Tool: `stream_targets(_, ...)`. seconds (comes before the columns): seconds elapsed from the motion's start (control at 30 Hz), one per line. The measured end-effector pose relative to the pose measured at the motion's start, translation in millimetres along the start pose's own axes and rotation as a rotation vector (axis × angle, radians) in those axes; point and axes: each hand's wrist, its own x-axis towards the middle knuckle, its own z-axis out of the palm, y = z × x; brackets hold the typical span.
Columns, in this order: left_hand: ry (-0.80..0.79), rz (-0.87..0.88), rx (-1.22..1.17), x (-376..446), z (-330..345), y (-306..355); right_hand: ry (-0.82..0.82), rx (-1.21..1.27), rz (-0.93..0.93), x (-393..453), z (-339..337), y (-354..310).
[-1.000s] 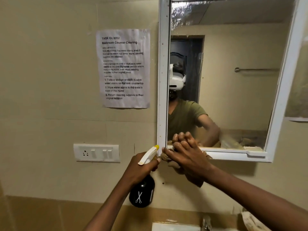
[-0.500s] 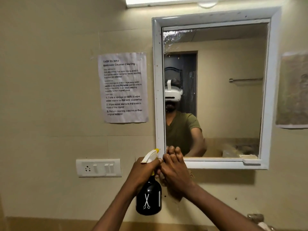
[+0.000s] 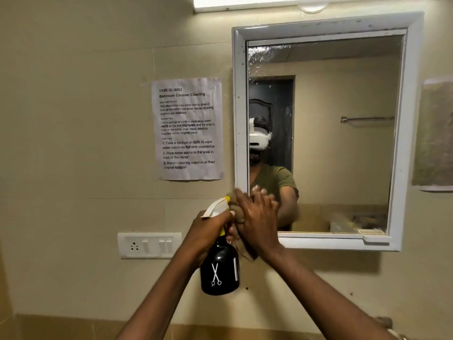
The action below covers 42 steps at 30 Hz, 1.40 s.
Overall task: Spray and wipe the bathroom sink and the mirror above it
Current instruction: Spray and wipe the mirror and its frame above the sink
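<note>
Both forearms rise from the lower edge of the view and converge toward the lower left corner of the mirror point(image 3: 318, 133). The left hand point(image 3: 208, 229) sits just below and left of that corner, fingers curled tight around the neck of a spray bottle point(image 3: 220, 268), which hangs upright beneath the fist. The right hand point(image 3: 259, 217) lies right at that corner, palm forward, fingers spread and pointing up, pressing a bunched cloth point(image 3: 236, 209) against the mirror's frame. The two hands nearly touch, right slightly higher than left
</note>
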Motion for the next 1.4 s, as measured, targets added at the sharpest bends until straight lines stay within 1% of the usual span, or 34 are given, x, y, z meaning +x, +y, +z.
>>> stream_targets(0.1, -0.013, 0.024, 0.087, 5, 3, 3, -0.085, 0.009, -0.087, -43, 15, 3)
stream_targets(0.13, -0.019, 0.029, 0.112, 6, 5, 3, -0.101, 0.018, -0.084, -48, 17, 3)
stream_targets(0.27, 0.076, 0.035, 0.119, 9, 10, 2, -0.122, 0.043, -0.070, -47, 16, 4)
stream_targets(0.33, 0.075, 0.052, 0.106, 9, 10, 4, -0.135, 0.044, -0.072, -47, 14, 3)
stream_targets(0.43, 0.006, 0.085, 0.128, 9, 7, 12, -0.046, 0.050, -0.044, -31, 8, 4)
stream_targets(0.53, -0.065, 0.122, 0.053, 10, 6, 30, 0.071, 0.013, 0.000, 18, -16, -1)
stream_targets(0.67, 0.009, 0.179, 0.086, 22, 5, 45, 0.215, 0.004, 0.054, 104, -56, -7)
stream_targets(0.73, 0.034, 0.170, 0.018, 25, 6, 52, 0.225, -0.007, 0.059, 116, -59, -7)
stream_targets(0.8, 0.031, 0.171, -0.058, 27, 6, 58, 0.194, 0.014, 0.057, 97, -49, -5)
stream_targets(0.83, 0.026, 0.183, -0.056, 28, 6, 61, 0.165, 0.018, 0.050, 80, -40, -5)
stream_targets(0.93, -0.008, 0.209, 0.006, 32, 7, 69, 0.093, 0.035, 0.004, 33, -14, -1)
stream_targets(1.0, 0.021, 0.215, 0.050, 36, 10, 70, 0.072, 0.058, -0.016, 22, -3, 3)
stream_targets(1.07, 0.124, 0.236, 0.099, 40, 14, 70, 0.064, 0.067, -0.021, 20, 2, 6)
stream_targets(1.13, 0.174, 0.252, 0.134, 42, 15, 69, 0.067, 0.066, -0.023, 20, 3, 7)
stream_targets(1.27, 0.146, 0.246, 0.165, 42, 17, 67, 0.106, 0.070, -0.028, 21, -7, 2)
stream_targets(1.4, 0.091, 0.216, 0.056, 43, 16, 76, 0.131, 0.011, -0.021, 56, -26, -2)
